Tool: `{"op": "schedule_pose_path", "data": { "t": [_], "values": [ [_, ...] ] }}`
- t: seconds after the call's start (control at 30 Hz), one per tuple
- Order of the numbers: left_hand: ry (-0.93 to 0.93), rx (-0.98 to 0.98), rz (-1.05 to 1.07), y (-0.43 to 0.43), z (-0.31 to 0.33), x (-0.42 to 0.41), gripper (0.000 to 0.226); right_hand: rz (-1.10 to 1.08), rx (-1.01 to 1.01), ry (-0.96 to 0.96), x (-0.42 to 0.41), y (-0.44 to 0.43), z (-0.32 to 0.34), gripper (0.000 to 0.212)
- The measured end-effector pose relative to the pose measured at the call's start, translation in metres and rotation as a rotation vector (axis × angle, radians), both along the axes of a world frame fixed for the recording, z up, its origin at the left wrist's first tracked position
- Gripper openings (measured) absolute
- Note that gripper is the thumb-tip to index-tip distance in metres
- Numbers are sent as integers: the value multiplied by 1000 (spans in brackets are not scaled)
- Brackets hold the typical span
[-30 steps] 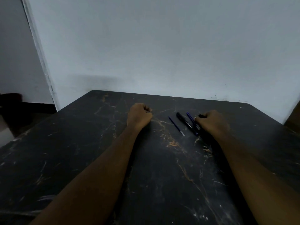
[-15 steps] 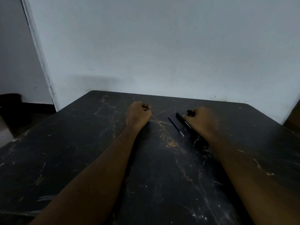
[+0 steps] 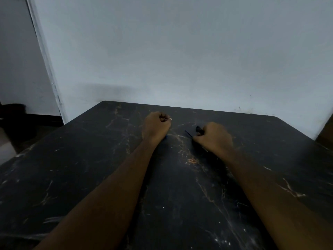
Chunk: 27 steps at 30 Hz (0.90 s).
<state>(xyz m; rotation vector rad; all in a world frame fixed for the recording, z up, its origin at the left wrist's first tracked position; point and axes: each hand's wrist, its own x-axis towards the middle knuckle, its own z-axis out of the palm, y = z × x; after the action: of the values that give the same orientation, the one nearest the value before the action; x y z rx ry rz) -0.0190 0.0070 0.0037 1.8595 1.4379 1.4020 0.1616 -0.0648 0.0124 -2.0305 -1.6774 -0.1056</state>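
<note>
Hands are pictured at the far middle of a dark marbled table (image 3: 90, 168) set against a pale wall (image 3: 180, 51). In the head view, the right hand (image 3: 213, 139) is seen curled round a black pen (image 3: 198, 129), whose far end is left protruding beyond the fingers; the rest of the barrel is hidden. A thin blue pen (image 3: 188, 133) is seen lying on the table just left of that hand. Further left, the left hand (image 3: 156, 126) is clenched into a fist, with nothing seen inside it. The pick-up is judged best done if the black pen is gripped firmly and raised straight, so that the blue pen is not dragged along.
</note>
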Motion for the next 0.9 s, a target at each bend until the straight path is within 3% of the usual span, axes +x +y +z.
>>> {"op": "schedule_pose_path", "data": {
  "t": [0.23,0.4,0.67,0.9],
  "values": [
    [-196,-90,-68,-6,9,9,41,226,288,406,-4,-2,3,41],
    [-389,-215,-319,-10,15,13,28,328,394,458,-14,-3,4,46],
    [-441,-156,-473,-12,13,15,14,375,392,478,-13,-1,3,38],
    [-631,-137,-308,-6,17,8,16,278,391,437,-12,0,1,39]
  ]
}}
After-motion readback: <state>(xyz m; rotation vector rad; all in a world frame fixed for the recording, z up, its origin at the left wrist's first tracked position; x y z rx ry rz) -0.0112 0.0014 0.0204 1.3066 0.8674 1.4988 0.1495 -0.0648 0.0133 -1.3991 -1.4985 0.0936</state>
